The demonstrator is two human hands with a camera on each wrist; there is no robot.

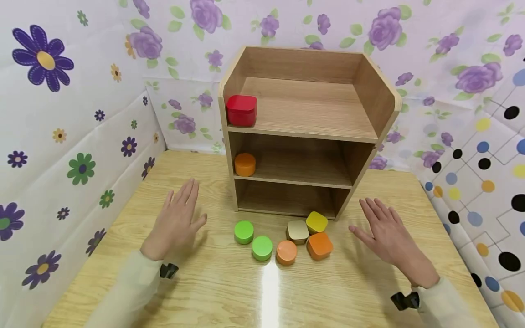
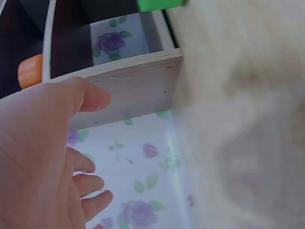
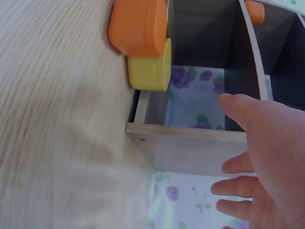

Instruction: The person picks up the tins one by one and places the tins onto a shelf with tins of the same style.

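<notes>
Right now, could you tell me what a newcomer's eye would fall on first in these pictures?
Probably the wooden shelf at the back of the table, with a red box on its top level and an orange round block below. Next, the cluster of green, orange, beige and yellow blocks in front of it, between the open left hand and right hand.
</notes>
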